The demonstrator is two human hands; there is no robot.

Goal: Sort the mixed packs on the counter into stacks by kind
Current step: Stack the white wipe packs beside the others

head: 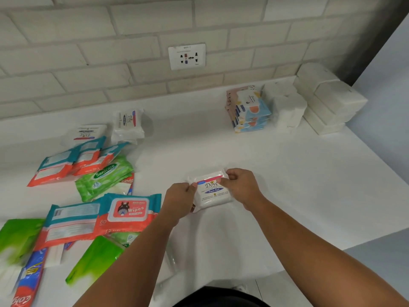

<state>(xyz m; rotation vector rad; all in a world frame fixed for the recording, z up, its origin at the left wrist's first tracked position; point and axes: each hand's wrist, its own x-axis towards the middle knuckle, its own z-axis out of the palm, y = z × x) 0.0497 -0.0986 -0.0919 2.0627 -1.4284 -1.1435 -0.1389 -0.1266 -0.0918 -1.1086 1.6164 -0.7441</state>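
a white counter (287,178) runs under a pale brick wall (66,63) with a socket plate (187,56). at the back right stand a stack of blue and peach packs (250,111) and, beside it, plain white packs (325,105). a loose heap of teal-orange wipes packs (129,210), green sanicare packs (104,176) and two white dove packs (128,124) covers the left. both arms reach in; the left hand (179,201) and right hand (240,186) each pinch an edge of a dove pack (213,191) mid-counter, fingers closed on it. whether it rests on the counter is unclear. the red-blue pack (26,282) at bottom left is cut off, perhaps toothpaste.
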